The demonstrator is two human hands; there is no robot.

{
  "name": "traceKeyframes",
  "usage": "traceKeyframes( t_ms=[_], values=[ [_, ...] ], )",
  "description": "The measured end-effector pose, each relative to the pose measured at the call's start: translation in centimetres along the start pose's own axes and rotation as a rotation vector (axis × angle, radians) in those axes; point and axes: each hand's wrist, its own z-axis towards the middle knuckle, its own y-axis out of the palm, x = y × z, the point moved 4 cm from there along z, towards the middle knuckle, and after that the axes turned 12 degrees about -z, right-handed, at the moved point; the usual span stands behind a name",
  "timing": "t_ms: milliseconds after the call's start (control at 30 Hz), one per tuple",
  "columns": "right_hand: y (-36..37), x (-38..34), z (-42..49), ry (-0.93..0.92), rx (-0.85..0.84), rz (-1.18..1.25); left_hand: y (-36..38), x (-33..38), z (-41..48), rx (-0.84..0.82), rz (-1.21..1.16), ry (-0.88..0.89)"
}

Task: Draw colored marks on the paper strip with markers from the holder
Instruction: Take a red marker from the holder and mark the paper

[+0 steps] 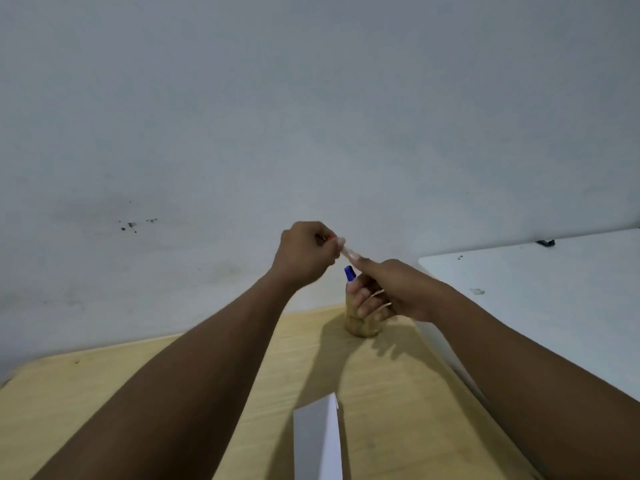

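Note:
My left hand [304, 252] and my right hand [384, 292] are raised together above the far end of the wooden table [173, 375]. Between them they hold one pale marker [346, 251]. The left fingers close around its orange-red end, probably the cap, and the right fingers grip its barrel. Just below the hands stands the tan marker holder [360, 329], partly hidden by my right hand, with a blue-capped marker [349, 273] sticking up from it. The white paper strip [317, 441] lies on the table near me, running off the bottom edge.
A grey-white wall [311, 116] rises right behind the table, with dark specks at the left. A white table [554, 289] adjoins on the right, carrying a small dark object [545, 242] at its far edge.

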Motion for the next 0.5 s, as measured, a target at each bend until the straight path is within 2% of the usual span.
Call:
traceKeyframes(
  t_ms=[100,233,300,500],
  values=[
    [4.0,-1.3,-1.3,0.007,-0.093,0.355,-3.1,1.2,-2.6,-0.033,-0.275,-0.103],
    [8.4,-2.3,-1.6,-0.050,0.034,0.779,-6.2,0.5,-7.0,-0.048,-0.413,-0.206],
    [10.2,-2.9,-1.8,-0.082,0.067,0.842,-7.6,-0.8,-8.9,0.000,-0.452,-0.238],
    [13.6,-3.5,-1.7,-0.186,0.040,0.744,-9.6,-6.0,-12.9,0.167,-0.694,-0.337]
  ],
)
